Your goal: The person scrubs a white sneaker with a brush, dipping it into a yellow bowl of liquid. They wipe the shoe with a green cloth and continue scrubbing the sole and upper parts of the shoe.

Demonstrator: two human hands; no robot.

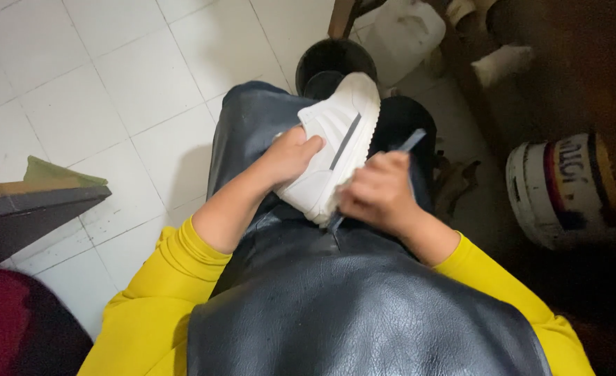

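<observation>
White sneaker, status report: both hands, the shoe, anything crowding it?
Left hand gripping white sneaker on the lap. Right hand closed on a thin dark tool at the shoe's side. Black bucket just beyond the toe; nothing blocking.

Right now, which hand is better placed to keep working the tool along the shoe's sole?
Probably the right hand: it grips the thin dark tool against the white shoe, while the left hand steadies it.
</observation>
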